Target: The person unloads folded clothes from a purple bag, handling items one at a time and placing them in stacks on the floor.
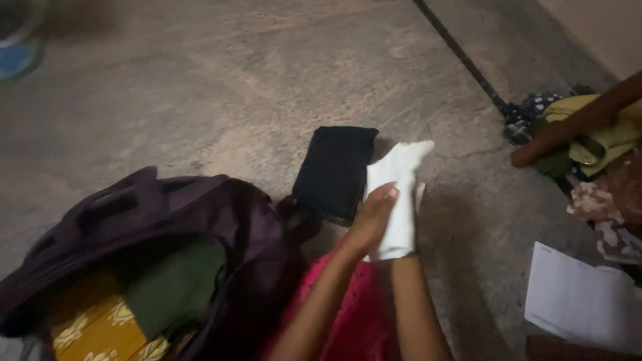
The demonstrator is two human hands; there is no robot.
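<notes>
Low at the left, a dark purple bag (pixel 154 227) lies open on the concrete floor (pixel 234 80), with folded yellow patterned cloth (pixel 100 327) and a green piece (pixel 177 284) showing inside. Just right of the bag, a folded black cloth (pixel 336 170) rests flat on the floor. Next comes the left hand (pixel 371 217), its fingers curled over the side of a white sock (pixel 400 190). The sock covers the right hand (pixel 400 224) like a mitten, so I cannot tell how those fingers sit inside; its loose toe end stands up beside the black cloth. It looks soft, light and limp, likely easy to stretch, and best gripped at the cuff near the wrist. Below is pink fabric (pixel 348 314). Further right lie a white sheet of paper (pixel 578 297), mixed clothes (pixel 588 140) and a brown wooden bar (pixel 575 120).
</notes>
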